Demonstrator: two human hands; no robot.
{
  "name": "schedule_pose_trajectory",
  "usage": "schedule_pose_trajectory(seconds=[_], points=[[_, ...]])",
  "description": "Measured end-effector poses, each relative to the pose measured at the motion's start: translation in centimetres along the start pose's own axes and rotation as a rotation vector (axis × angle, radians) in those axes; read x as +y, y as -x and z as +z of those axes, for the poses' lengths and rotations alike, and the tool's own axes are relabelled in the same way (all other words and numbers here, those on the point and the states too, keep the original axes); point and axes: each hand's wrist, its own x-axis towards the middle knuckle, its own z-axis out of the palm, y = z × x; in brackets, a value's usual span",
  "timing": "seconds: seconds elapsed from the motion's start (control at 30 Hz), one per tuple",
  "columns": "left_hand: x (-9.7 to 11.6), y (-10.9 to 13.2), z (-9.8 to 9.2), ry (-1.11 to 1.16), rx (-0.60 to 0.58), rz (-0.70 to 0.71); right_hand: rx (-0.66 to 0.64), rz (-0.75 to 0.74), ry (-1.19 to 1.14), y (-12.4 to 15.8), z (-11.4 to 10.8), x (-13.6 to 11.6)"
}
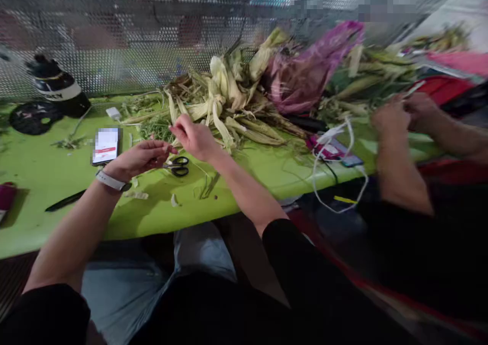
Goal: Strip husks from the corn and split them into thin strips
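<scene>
My left hand (143, 157) hovers over the green table (41, 172) with its fingers pinched together on a thin strand of corn husk. My right hand (195, 137) is just to the right and slightly higher, fingers also pinched on a pale strip of husk that leads toward the husk pile (224, 101). Black-handled scissors (178, 166) lie on the table right below and between the hands. A white watch sits on my left wrist.
A phone (105, 145) lies left of my hands, a black pen (64, 200) near the front edge. A dark bottle (57, 86) and a round black lid (33, 117) stand far left. Another person's hands (400, 112) work at the right, by a purple bag (308, 70) and a white cable (335, 151).
</scene>
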Motion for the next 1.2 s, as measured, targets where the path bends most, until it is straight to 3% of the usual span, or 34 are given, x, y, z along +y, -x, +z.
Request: schedule_pose_trajectory(seconds=[0.13, 0.27, 0.5, 0.7, 0.87, 0.97, 1.07, 1.13, 1.2], points=[[-1.1, -0.3, -0.7, 0.08, 0.016, -0.004, 0.001, 0.013, -0.079, -0.1, 1.7, 0.5], [-1.1, -0.4, -0.3, 0.162, 0.03, 0.045, 0.05, 0.07, -0.29, -0.2, 1.9, 0.3], [-1.2, -0.4, 0.3, 0.169, 0.03, 0.134, -0.007, 0.173, -0.613, -0.4, 2.7, 0.6], [-0.8, 0.3, -0.1, -0.111, 0.01, 0.127, -0.036, 0.149, -0.487, -0.3, 1.9, 0.4], [-0.3, 0.9, -0.1, -0.362, -0.019, 0.055, 0.087, 0.042, -0.256, -0.4, -0.9, 0.8], [-0.6, 1.0, 1.1, -0.375, -0.124, -0.029, 0.097, 0.073, -0.369, -0.5, -0.8, 1.3], [-1.1, 1.1, 2.3, -0.263, -0.223, -0.045, 0.034, 0.17, -0.485, -1.1, 1.4, 1.9], [-1.3, 1.1, 2.6, -0.109, -0.239, -0.025, -0.011, 0.211, -0.45, -1.6, 2.8, 2.6], [-1.3, 1.1, 2.5, 0.052, -0.216, 0.016, 0.069, 0.223, -0.362, -1.9, 2.9, 3.4]])
